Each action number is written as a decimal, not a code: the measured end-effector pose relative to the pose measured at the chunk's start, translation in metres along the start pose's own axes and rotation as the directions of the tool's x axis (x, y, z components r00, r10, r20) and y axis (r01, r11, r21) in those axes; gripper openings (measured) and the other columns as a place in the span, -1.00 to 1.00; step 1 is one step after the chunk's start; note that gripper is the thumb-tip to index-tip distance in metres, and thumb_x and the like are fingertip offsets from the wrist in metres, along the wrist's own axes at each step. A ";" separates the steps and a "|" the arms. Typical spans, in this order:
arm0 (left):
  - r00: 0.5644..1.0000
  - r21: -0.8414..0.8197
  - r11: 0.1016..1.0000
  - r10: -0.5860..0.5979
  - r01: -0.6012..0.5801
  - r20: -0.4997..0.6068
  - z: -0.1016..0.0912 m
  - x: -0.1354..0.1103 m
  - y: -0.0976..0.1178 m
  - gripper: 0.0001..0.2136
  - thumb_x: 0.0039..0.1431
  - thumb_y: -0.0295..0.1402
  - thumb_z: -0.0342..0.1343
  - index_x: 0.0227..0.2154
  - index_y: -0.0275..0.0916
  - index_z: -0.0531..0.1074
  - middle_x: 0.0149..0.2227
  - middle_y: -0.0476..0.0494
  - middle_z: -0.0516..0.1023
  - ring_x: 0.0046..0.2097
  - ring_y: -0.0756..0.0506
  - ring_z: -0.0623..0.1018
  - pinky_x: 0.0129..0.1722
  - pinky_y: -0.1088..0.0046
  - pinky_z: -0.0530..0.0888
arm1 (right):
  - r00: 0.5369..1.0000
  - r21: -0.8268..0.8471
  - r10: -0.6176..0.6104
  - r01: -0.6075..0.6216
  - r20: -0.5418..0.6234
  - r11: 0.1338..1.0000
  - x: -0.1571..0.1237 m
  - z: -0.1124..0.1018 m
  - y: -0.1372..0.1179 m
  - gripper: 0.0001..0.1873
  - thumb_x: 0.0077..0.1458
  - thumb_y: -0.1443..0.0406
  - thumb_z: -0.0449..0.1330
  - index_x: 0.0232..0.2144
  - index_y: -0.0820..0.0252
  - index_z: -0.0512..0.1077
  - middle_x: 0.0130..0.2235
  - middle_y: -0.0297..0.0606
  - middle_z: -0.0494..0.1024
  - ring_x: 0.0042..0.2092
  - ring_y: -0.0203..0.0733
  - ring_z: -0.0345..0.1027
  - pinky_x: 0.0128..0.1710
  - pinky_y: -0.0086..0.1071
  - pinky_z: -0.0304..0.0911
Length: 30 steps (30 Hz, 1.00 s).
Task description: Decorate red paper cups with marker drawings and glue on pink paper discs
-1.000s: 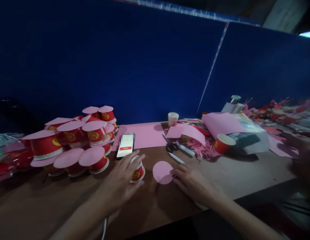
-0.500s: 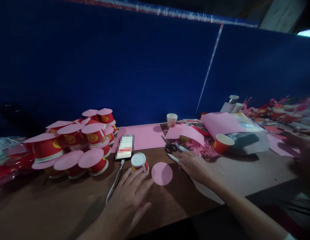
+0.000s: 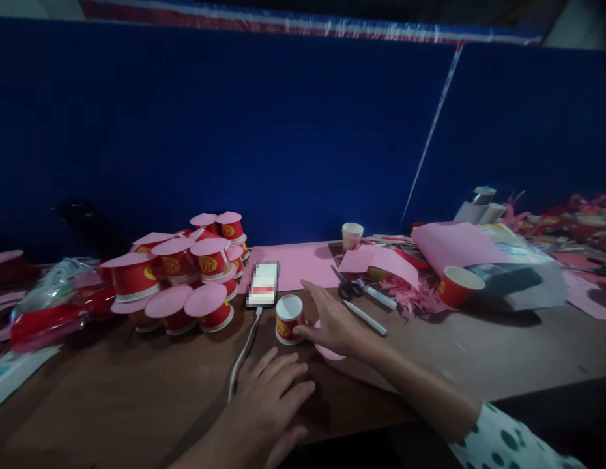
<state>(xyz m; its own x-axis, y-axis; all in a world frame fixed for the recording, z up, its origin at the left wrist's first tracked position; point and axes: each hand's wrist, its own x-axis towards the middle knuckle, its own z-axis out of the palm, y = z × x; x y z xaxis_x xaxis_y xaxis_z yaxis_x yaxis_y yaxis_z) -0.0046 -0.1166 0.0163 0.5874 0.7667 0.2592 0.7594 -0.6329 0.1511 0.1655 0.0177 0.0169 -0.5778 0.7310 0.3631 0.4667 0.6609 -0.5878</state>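
A small red paper cup stands upside down on the brown table, its white base up. My right hand reaches over a pink paper circle with fingers spread; the thumb touches the cup's side. My left hand lies flat on the table just in front of the cup, fingers stretched out, holding nothing. A phone with a white cable lies just behind the cup.
A heap of red cups capped with pink circles fills the left. Scissors, two pens, pink sheets, a tipped red cup and scraps lie to the right. A blue partition stands behind.
My right hand moved left from beside the pens, over the pink circle, up to the cup. My left hand drew back toward me. The view shifted left.
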 end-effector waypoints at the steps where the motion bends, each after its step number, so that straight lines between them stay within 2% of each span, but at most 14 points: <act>1: 1.000 -0.007 1.000 0.000 0.000 0.006 0.000 -0.003 0.000 -0.50 -0.10 -0.48 0.13 -0.01 -0.15 0.28 0.04 -0.20 0.43 0.12 -0.27 0.33 0.13 -0.07 0.17 | 1.000 0.007 -0.001 0.001 0.009 1.000 0.003 0.005 0.000 -0.09 -0.11 0.17 0.29 0.22 0.22 -0.04 0.17 0.04 0.20 0.14 0.05 0.15 0.07 -0.08 0.13; 5: 1.000 -0.024 1.000 0.013 -0.013 0.014 0.006 -0.016 -0.002 -0.51 -0.07 -0.42 0.16 0.00 -0.14 0.27 0.04 -0.18 0.44 0.11 -0.25 0.35 0.13 -0.04 0.19 | 1.000 0.001 0.018 -0.018 0.023 1.000 0.013 0.018 0.003 -0.19 -0.06 0.26 0.25 0.20 0.21 -0.01 0.08 -0.01 0.34 0.05 0.01 0.26 -0.01 -0.13 0.20; 8: 1.000 -0.036 0.999 0.029 -0.029 0.006 0.013 -0.021 0.002 -0.50 -0.06 -0.27 0.20 0.00 -0.13 0.27 0.02 -0.19 0.45 0.10 -0.27 0.36 0.12 -0.05 0.21 | 0.999 -0.027 0.039 -0.038 0.016 0.999 0.019 0.016 0.004 -0.23 -0.04 0.27 0.23 0.18 0.25 0.02 0.08 0.03 0.33 0.06 0.03 0.25 -0.01 -0.13 0.20; 11: 0.994 -0.037 0.995 0.092 -0.094 -0.052 0.020 -0.019 0.016 -0.54 0.02 -0.12 0.14 -0.02 -0.15 0.29 -0.03 -0.19 0.49 0.05 -0.24 0.42 0.10 0.04 0.28 | 0.997 -0.015 0.072 -0.072 0.015 0.997 0.022 0.009 0.008 -0.16 -0.07 0.22 0.26 0.20 0.27 0.00 0.10 0.07 0.30 0.06 0.05 0.25 -0.01 -0.10 0.19; 14: 0.984 0.007 0.987 0.159 -0.159 -0.081 0.026 -0.014 0.035 -0.70 0.19 -0.29 0.01 -0.01 -0.14 0.28 -0.09 -0.12 0.55 -0.01 -0.13 0.48 0.05 0.23 0.37 | 0.998 0.026 0.066 -0.066 -0.010 0.998 0.014 -0.002 0.017 -0.13 -0.06 0.17 0.26 0.21 0.25 -0.03 0.05 0.03 0.35 0.03 0.00 0.28 -0.01 -0.12 0.20; 16: 0.982 0.018 0.987 0.160 -0.159 -0.101 0.032 -0.012 0.044 -0.67 0.19 -0.33 0.01 0.02 -0.17 0.26 -0.07 -0.13 0.54 -0.02 -0.12 0.49 0.01 0.28 0.42 | 0.997 0.016 0.063 -0.062 -0.054 0.998 0.001 -0.014 0.027 -0.24 -0.01 0.20 0.22 0.19 0.24 0.03 0.00 -0.01 0.39 -0.01 -0.05 0.31 -0.04 -0.16 0.22; 18: 0.986 0.006 0.995 0.096 -0.097 -0.139 0.040 -0.011 0.048 -0.56 0.12 -0.26 0.07 0.06 -0.24 0.22 -0.03 -0.23 0.51 0.00 -0.18 0.48 -0.03 0.22 0.45 | 0.991 -0.029 0.093 -0.096 -0.097 0.995 -0.014 -0.030 0.039 -0.37 0.03 0.23 0.19 0.14 0.23 0.13 -0.05 -0.06 0.43 -0.07 -0.08 0.35 -0.09 -0.20 0.25; 20: 0.987 -0.016 0.999 -0.030 0.028 -0.155 0.049 -0.009 0.048 -0.48 0.08 -0.23 0.10 0.10 -0.27 0.18 0.04 -0.29 0.44 0.05 -0.23 0.43 0.00 0.14 0.43 | 0.981 -0.111 0.133 -0.149 -0.143 0.983 -0.030 -0.047 0.053 -0.49 0.06 0.25 0.16 0.07 0.22 0.22 -0.09 -0.11 0.46 -0.11 -0.11 0.37 -0.12 -0.25 0.26; 22: 0.975 -0.046 0.987 -0.158 0.153 -0.154 0.056 -0.003 0.046 -0.50 0.10 -0.27 0.07 0.11 -0.23 0.17 0.09 -0.26 0.39 0.10 -0.22 0.38 0.06 0.09 0.37 | 0.965 -0.236 0.170 -0.215 -0.199 0.948 -0.043 -0.064 0.068 -0.57 0.09 0.27 0.12 0.03 0.21 0.26 -0.09 -0.14 0.47 -0.09 -0.13 0.37 -0.11 -0.30 0.25; 24: 0.960 -0.068 0.971 -0.237 0.229 -0.150 0.060 0.007 0.043 -0.54 0.13 -0.28 0.04 0.10 -0.21 0.19 0.10 -0.24 0.38 0.12 -0.20 0.35 0.11 0.06 0.29 | 0.951 -0.341 0.201 -0.274 -0.234 0.899 -0.051 -0.077 0.081 -0.57 0.10 0.28 0.09 0.04 0.23 0.23 -0.05 -0.11 0.45 -0.04 -0.10 0.33 -0.08 -0.28 0.22; 27: 0.940 -0.056 0.952 -0.307 0.302 -0.147 0.061 0.024 0.039 -0.56 0.14 -0.26 0.03 0.08 -0.26 0.24 0.08 -0.28 0.40 0.11 -0.23 0.35 0.12 0.00 0.24 | 0.938 -0.388 0.253 -0.330 -0.236 0.861 -0.055 -0.085 0.097 -0.59 0.07 0.32 0.12 0.00 0.25 0.27 -0.07 -0.07 0.47 -0.05 -0.04 0.34 -0.09 -0.24 0.20; 30: 0.933 -0.026 0.940 -0.341 0.340 -0.115 0.058 0.037 0.035 -0.58 0.16 -0.21 -0.01 0.04 -0.32 0.28 0.08 -0.34 0.39 0.12 -0.26 0.34 0.10 -0.04 0.22 | 0.933 -0.394 0.288 -0.353 -0.216 0.848 -0.054 -0.083 0.107 -0.65 0.00 0.37 0.16 -0.10 0.22 0.35 -0.15 -0.10 0.51 -0.07 -0.02 0.34 -0.09 -0.24 0.17</act>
<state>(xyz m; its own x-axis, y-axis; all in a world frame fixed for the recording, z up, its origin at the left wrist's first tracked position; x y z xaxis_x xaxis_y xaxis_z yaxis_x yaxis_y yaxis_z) 0.0599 -0.1046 -0.0245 0.2575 0.9186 0.2998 0.9063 -0.3372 0.2548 0.3019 0.0626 -0.0058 -0.2600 0.9092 0.3252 0.8639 0.3695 -0.3422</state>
